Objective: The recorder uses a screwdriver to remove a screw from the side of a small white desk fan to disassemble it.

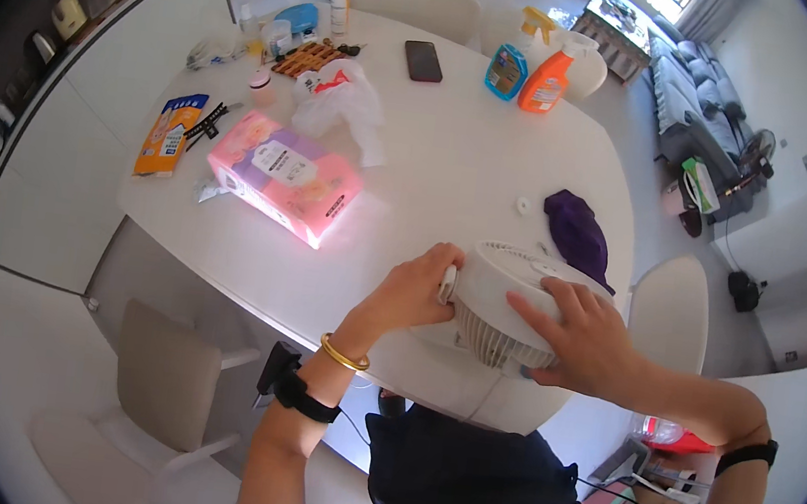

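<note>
A white desk fan (523,267) with a slatted grille stands near the table's front edge, tilted on its base. My left hand (411,288) is closed on its left side, fingers pinching the mount there. Across the right side and rim of the housing lies my right hand (582,342), its fingers curled round the fan. Just beyond the fan is a crumpled purple cloth (575,235), and a small round white piece (522,205) lies to the cloth's left.
On the white table (443,176) stand a pink tissue pack (282,175), a plastic bag (340,113), a phone (423,61), a blue spray bottle (509,69) and an orange spray bottle (547,83). An orange packet (171,135) lies at the left. A chair (167,374) is at the front left.
</note>
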### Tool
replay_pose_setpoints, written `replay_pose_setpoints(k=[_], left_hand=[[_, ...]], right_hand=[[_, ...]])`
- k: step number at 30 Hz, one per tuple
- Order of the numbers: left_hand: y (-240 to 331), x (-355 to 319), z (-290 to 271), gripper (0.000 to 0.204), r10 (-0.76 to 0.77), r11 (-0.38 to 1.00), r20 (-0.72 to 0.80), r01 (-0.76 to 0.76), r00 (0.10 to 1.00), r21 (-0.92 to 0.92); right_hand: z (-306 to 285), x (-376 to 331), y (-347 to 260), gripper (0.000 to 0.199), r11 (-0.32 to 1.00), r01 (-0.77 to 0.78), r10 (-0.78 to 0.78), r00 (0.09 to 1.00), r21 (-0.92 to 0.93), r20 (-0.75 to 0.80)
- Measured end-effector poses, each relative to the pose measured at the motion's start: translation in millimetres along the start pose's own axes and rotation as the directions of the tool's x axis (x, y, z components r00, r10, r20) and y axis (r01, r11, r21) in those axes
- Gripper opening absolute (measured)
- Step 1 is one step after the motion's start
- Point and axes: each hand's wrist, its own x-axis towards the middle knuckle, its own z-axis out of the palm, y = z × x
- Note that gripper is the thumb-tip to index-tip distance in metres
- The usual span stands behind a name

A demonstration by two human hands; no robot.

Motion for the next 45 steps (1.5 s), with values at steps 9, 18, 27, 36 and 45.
replay_pose_setpoints(k=[9, 18, 27, 36, 45], left_hand=[[-6.5, -0.4, 1.4, 0.052, -0.044, 0.996, 0.045, 0.047, 0.998, -0.070], [-4.0, 4.1, -2.6, 0.054, -0.076, 0.996, 0.055, 0.078, 0.996, -0.053], [-11.8, 1.9, 0.1, 0.056, -0.100, 0.993, 0.124, 0.108, 0.987, -0.056], [-17.2, -8.1, 16.6, 0.070, -0.118, 0.988, 0.097, 0.127, 0.988, -0.088], [-15.9, -15.6, 23.0, 0.063, -0.136, 0.987, -0.064, 0.130, 0.989, -0.090]], right_hand=[[0.6, 3.8, 23.1, 0.098, 0.987, 0.029, -0.028, 1.000, 0.158, -0.012], [-5.8, 4.0, 26.4, 0.096, 0.986, 0.029, -0.029, 1.000, 0.163, 0.002], [-5.6, -5.7, 32.9, 0.093, 0.978, 0.085, -0.068, 0.993, 0.192, -0.092], [0.7, 9.5, 38.5, 0.089, 0.971, -0.023, 0.057, 0.989, 0.236, -0.138], [17.2, 34.1, 53.4, 0.082, 0.966, -0.036, 0.072, 0.989, 0.256, -0.130]])
